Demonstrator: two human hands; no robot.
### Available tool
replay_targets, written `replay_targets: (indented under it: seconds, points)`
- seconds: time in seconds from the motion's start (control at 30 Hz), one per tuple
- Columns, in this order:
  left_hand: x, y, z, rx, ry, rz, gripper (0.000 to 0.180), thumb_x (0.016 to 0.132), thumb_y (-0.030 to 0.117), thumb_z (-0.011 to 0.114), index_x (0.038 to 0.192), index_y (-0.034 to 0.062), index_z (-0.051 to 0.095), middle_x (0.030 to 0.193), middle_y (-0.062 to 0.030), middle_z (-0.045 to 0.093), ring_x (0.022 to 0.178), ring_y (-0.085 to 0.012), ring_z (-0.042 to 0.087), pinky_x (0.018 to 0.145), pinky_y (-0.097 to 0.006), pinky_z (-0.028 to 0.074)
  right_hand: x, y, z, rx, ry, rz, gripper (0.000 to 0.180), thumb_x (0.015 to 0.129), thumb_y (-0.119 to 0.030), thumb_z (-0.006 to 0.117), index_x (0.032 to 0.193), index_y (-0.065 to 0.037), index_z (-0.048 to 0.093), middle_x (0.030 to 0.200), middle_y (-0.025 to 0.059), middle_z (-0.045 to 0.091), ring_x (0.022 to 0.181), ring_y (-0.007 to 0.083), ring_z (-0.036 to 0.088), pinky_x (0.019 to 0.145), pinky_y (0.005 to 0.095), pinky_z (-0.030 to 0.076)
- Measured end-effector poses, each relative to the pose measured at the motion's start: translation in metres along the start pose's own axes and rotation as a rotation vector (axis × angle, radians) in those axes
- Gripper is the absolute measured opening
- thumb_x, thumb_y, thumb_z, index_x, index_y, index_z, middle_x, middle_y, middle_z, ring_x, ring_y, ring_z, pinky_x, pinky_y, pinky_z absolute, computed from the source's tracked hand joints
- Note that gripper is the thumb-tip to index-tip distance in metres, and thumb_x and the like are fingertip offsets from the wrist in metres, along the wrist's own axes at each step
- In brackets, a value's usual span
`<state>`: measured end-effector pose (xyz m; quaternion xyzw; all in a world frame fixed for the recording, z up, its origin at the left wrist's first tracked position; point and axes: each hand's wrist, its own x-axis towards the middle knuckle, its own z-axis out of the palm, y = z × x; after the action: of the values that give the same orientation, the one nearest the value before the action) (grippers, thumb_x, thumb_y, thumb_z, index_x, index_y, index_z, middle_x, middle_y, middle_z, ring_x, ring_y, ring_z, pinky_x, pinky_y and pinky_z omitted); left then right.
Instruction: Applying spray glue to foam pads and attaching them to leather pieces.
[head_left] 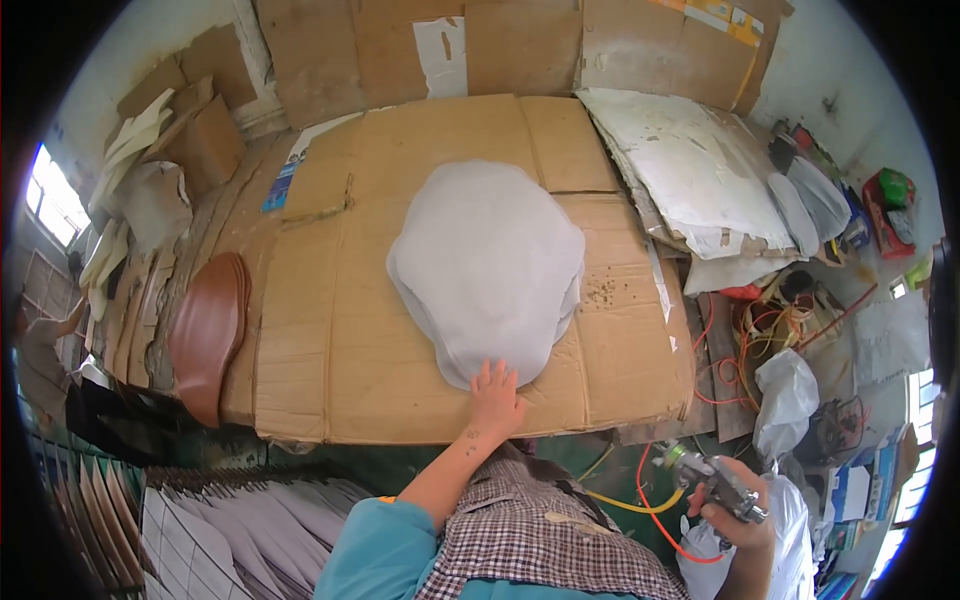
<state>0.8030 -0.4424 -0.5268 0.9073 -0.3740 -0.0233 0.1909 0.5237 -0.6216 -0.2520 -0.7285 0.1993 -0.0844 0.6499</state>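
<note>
A light grey, rounded piece of padding or fabric [487, 270] lies on the cardboard-covered table [300, 350] in front of me; its doubled edges suggest more than one layer. My left hand [494, 400] rests on its near edge with the fingers spread. Off the table's near right side, my right hand [738, 505] grips a metal spray gun [708, 480], whose nozzle points up and to the left. A red-orange hose [655, 510] and a yellow hose [625, 505] run close to the gun.
Brown leather-like shaped pieces [212, 335] lie at the table's left edge. Grey panels [240, 530] stand in a row at lower left. A stack of white-topped sheets [690, 170] is at the back right, above tangled hoses [775, 325]. Another person [48, 350] is at far left.
</note>
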Motion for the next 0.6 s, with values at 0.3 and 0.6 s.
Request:
replay_targets:
  seconds: [0.3,0.6]
  points:
    - [0.000,0.001,-0.002,-0.050,0.003,-0.015,0.047,0.069,0.022,0.062,0.110,0.0011,0.052,0.129,-0.0174,0.038,0.121,-0.0377,0.031,0.097,-0.049,0.029,0.068,0.000,0.034,0.172,0.140,-0.148,0.055,0.076,-0.010,0.068,0.122,0.005,0.042,0.081,0.0090,0.058,0.070,0.0165,0.059,0.066,0.0309,0.050]
    - [0.009,-0.034,-0.001,-0.315,0.250,-0.251,0.030,0.071,0.019,0.063,0.092,0.0008,0.052,0.095,-0.0166,0.054,0.091,-0.0338,0.051,0.079,-0.042,0.042,0.051,-0.001,0.012,0.048,0.290,-0.036,0.053,0.075,-0.012,0.068,0.119,0.005,0.044,0.078,0.0085,0.058,0.066,0.0161,0.059,0.064,0.0295,0.050]
